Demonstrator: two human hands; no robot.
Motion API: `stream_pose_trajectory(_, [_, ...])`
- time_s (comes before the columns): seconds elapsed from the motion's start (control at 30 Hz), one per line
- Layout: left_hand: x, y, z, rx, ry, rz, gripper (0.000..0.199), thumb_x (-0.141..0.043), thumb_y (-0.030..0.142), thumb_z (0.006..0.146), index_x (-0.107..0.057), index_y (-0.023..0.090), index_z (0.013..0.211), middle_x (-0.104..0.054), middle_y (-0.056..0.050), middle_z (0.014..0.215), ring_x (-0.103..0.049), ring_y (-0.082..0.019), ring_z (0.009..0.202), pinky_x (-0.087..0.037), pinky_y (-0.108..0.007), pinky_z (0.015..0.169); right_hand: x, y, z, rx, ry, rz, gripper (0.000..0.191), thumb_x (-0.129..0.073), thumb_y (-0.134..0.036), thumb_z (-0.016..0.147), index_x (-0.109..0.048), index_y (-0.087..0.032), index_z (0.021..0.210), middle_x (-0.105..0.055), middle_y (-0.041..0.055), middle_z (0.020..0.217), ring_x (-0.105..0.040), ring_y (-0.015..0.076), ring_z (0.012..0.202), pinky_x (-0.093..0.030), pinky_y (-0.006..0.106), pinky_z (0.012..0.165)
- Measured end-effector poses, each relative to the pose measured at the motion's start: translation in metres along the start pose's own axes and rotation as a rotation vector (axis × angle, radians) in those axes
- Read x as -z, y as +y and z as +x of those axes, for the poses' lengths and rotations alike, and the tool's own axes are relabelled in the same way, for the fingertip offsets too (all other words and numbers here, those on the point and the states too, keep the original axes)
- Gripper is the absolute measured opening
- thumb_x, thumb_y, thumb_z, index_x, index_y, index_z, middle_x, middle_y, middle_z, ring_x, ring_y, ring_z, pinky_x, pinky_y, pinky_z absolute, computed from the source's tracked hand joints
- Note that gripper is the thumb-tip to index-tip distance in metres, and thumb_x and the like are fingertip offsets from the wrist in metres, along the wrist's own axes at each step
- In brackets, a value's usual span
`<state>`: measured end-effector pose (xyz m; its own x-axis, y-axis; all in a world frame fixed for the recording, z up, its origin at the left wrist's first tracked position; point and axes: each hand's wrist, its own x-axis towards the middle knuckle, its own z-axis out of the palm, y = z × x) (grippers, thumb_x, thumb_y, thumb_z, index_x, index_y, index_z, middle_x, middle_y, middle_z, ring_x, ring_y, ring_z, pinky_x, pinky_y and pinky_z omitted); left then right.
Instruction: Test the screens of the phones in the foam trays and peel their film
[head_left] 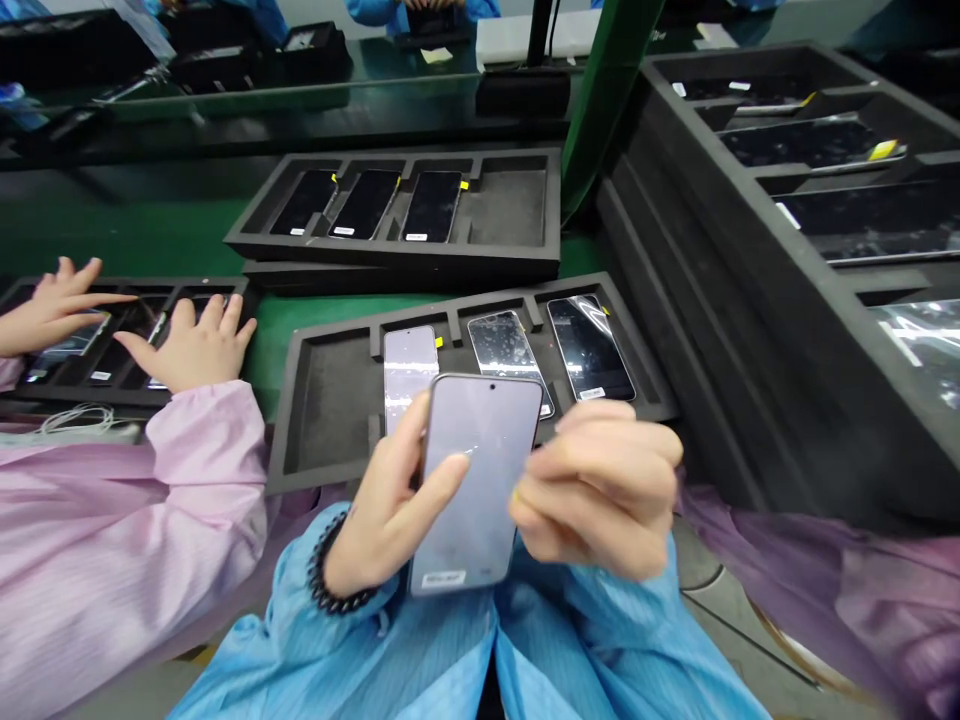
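My left hand (397, 500) is wrapped around the left side of a smartphone (480, 480), its thumb lying on the pale, lit screen. The phone is tilted towards me and bears a small white label near its lower edge. At its right edge, my right hand (600, 490) is closed in a pinch, slightly blurred; a hint of yellow shows at the fingertips, but what they hold is hidden. Just beyond is a black foam tray (330, 405) with a vacant left compartment. Its other compartments hold a pale-screened phone (410, 365), a spotted phone (504, 345) and a dark phone (592, 345).
Behind stands another foam tray (517, 205) with three dark phones, stacked on a further tray. Large stacked trays (720, 260) rise at the right. A co-worker's hands (195, 345) rest over a tray at the left. A green post (607, 100) stands behind.
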<state>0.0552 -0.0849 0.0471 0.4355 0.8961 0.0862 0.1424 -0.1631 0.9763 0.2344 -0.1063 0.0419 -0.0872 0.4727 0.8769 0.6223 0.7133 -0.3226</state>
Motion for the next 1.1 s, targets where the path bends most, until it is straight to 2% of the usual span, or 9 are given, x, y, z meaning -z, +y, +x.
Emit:
stream_pose_trajectory(0.03, [-0.002, -0.006, 0.005, -0.004, -0.056, 0.043, 0.041, -0.056, 0.035, 0.095, -0.054, 0.022, 0.134, -0.068, -0.005, 0.117, -0.067, -0.019, 0.095, -0.056, -0.029, 0.086, -0.001, 0.004, 0.004, 0.067, 0.026, -0.032, 0.020, -0.057, -0.025, 0.097, -0.059, -0.024, 0.077, -0.066, 0.0025, 0.082, -0.056, 0.0169, 0.079, -0.053, 0.035, 0.076])
stream_pose_trajectory(0.1, [-0.007, -0.016, 0.013, 0.007, -0.129, 0.074, 0.042, -0.055, 0.038, 0.095, -0.055, 0.021, 0.134, -0.068, -0.006, 0.116, -0.065, -0.021, 0.098, -0.055, -0.031, 0.088, -0.006, 0.013, 0.013, 0.047, -0.001, -0.075, 0.018, -0.063, -0.017, 0.091, -0.058, -0.024, 0.075, -0.069, 0.0032, 0.092, -0.058, 0.0191, 0.090, -0.051, 0.038, 0.084])
stream_pose_trajectory(0.2, [-0.013, -0.022, 0.021, 0.082, -0.104, -0.063, 0.040, -0.058, 0.038, 0.093, -0.057, 0.021, 0.129, -0.066, -0.006, 0.118, -0.063, -0.023, 0.107, -0.054, -0.032, 0.090, -0.014, 0.024, 0.018, -0.192, -0.009, -0.030, 0.020, -0.062, -0.015, 0.092, -0.056, -0.023, 0.074, -0.070, 0.0024, 0.094, -0.059, 0.0220, 0.098, -0.047, 0.043, 0.088])
stream_pose_trajectory(0.3, [-0.015, -0.016, 0.022, 0.157, -0.043, -0.245, 0.038, -0.059, 0.035, 0.089, -0.059, 0.021, 0.125, -0.067, -0.004, 0.117, -0.064, -0.022, 0.105, -0.055, -0.030, 0.088, -0.020, 0.024, 0.018, -0.422, 0.058, 0.148, 0.022, -0.061, -0.022, 0.095, -0.056, -0.023, 0.074, -0.068, 0.0003, 0.083, -0.061, 0.0203, 0.091, -0.048, 0.044, 0.090])
stream_pose_trajectory(0.47, [-0.017, -0.005, 0.018, 0.202, 0.013, -0.306, 0.039, -0.061, 0.029, 0.084, -0.060, 0.022, 0.123, -0.068, -0.002, 0.113, -0.066, -0.021, 0.102, -0.056, -0.028, 0.083, -0.027, 0.013, 0.020, -0.622, 0.088, 0.357, 0.025, -0.058, -0.031, 0.099, -0.055, -0.023, 0.075, -0.063, 0.0003, 0.084, -0.062, 0.0178, 0.087, -0.053, 0.041, 0.088])
stream_pose_trajectory(0.57, [-0.017, -0.007, 0.015, 0.211, 0.063, -0.346, 0.040, -0.059, 0.030, 0.086, -0.058, 0.021, 0.125, -0.068, -0.003, 0.117, -0.065, -0.023, 0.109, -0.057, -0.031, 0.088, -0.030, 0.009, 0.024, -0.644, 0.092, 0.391, 0.026, -0.055, -0.034, 0.101, -0.054, -0.023, 0.077, -0.060, 0.0007, 0.085, -0.062, 0.0176, 0.088, -0.053, 0.041, 0.089])
stream_pose_trajectory(0.73, [-0.016, -0.012, 0.012, 0.258, 0.090, -0.493, 0.047, -0.053, 0.035, 0.088, -0.052, 0.022, 0.134, -0.067, -0.004, 0.122, -0.064, -0.027, 0.116, -0.058, -0.037, 0.091, -0.031, 0.007, 0.028, -0.669, 0.024, 0.348, 0.028, -0.052, -0.035, 0.102, -0.053, -0.022, 0.077, -0.058, 0.0004, 0.086, -0.063, 0.0176, 0.091, -0.054, 0.038, 0.089])
stream_pose_trajectory(0.93, [-0.015, -0.005, 0.015, 0.296, 0.107, -0.465, 0.048, -0.053, 0.034, 0.085, -0.058, 0.023, 0.131, -0.070, -0.003, 0.121, -0.062, -0.031, 0.123, -0.058, -0.043, 0.095, -0.036, 0.008, 0.032, -0.633, 0.023, 0.312, 0.026, -0.053, -0.025, 0.102, -0.049, -0.022, 0.076, -0.058, -0.0004, 0.084, -0.062, 0.0137, 0.083, -0.053, 0.032, 0.089])
stream_pose_trajectory(1.1, [-0.015, -0.005, 0.017, 0.278, 0.096, -0.525, 0.042, -0.053, 0.033, 0.088, -0.060, 0.024, 0.129, -0.068, -0.002, 0.126, -0.059, -0.030, 0.127, -0.056, -0.041, 0.097, -0.039, 0.009, 0.035, -0.627, 0.045, 0.380, 0.026, -0.056, -0.017, 0.099, -0.048, -0.023, 0.074, -0.058, 0.0000, 0.081, -0.060, 0.0136, 0.083, -0.052, 0.028, 0.082])
